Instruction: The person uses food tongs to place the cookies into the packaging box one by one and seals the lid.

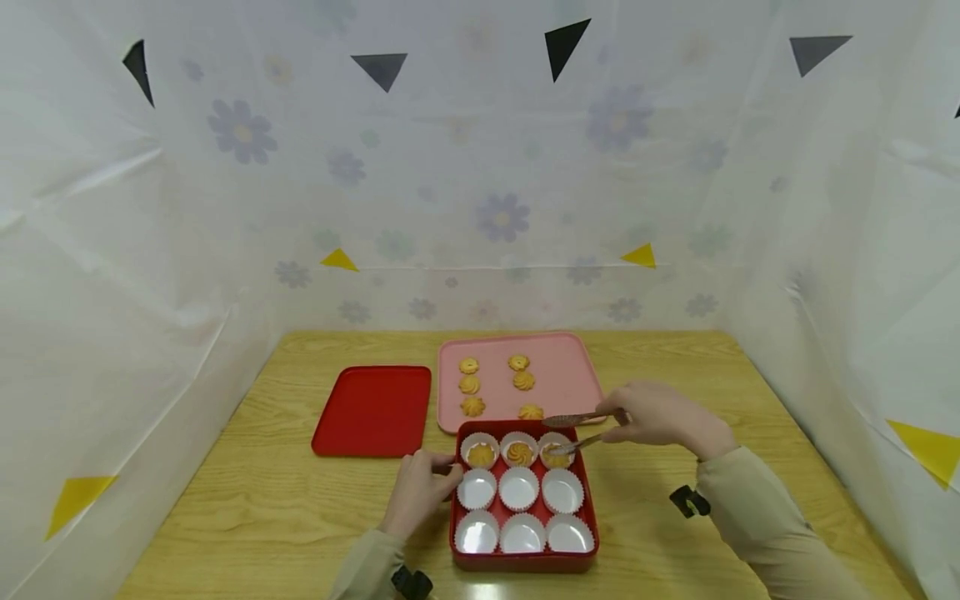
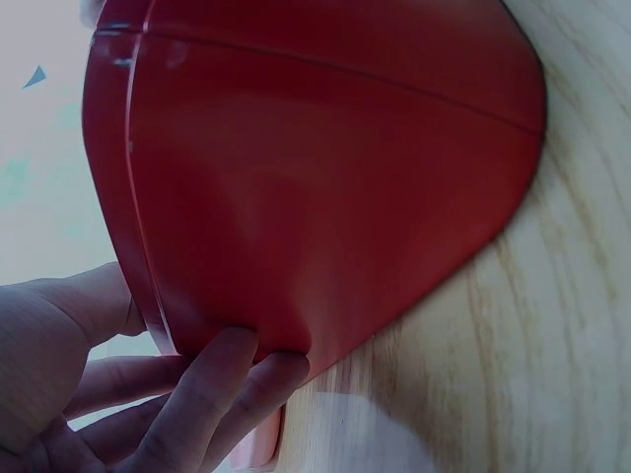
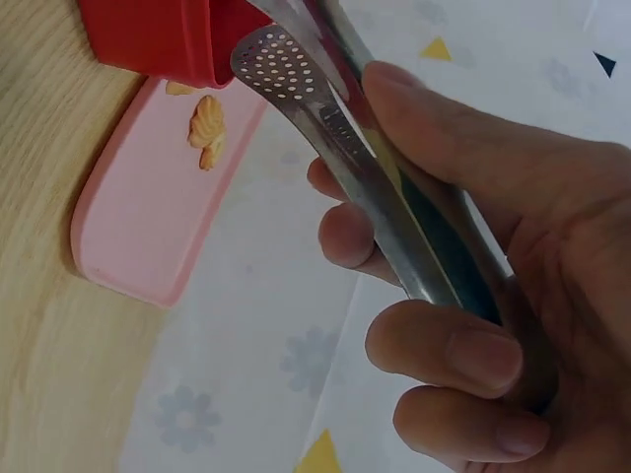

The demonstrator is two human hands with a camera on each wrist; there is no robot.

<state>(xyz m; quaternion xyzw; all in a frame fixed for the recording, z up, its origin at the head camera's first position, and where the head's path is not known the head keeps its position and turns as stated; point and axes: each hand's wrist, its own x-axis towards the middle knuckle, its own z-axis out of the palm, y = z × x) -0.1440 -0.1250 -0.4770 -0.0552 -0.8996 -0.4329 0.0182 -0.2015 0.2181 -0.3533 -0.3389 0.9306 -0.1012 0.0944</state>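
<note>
At red box (image 1: 525, 563), L hand (image 1: 417, 492) grips it, R hand (image 1: 660, 417) grips tongs (image 1: 576, 419) part-hiding 1 cookie (image 1: 555, 462).

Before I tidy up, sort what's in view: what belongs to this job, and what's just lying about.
Part of the job:
tongs
red box
white cups
cookies
pink tray

Seemingly just lying about:
red tray, beside the pink tray

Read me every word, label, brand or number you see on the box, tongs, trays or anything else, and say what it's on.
No readable text anywhere.
Red box, paper cups, tongs, pink tray, red tray: no lettering shows.
Backdrop: only flowers and triangles.
Black wrist pieces: too small to tell whether marked.
</note>
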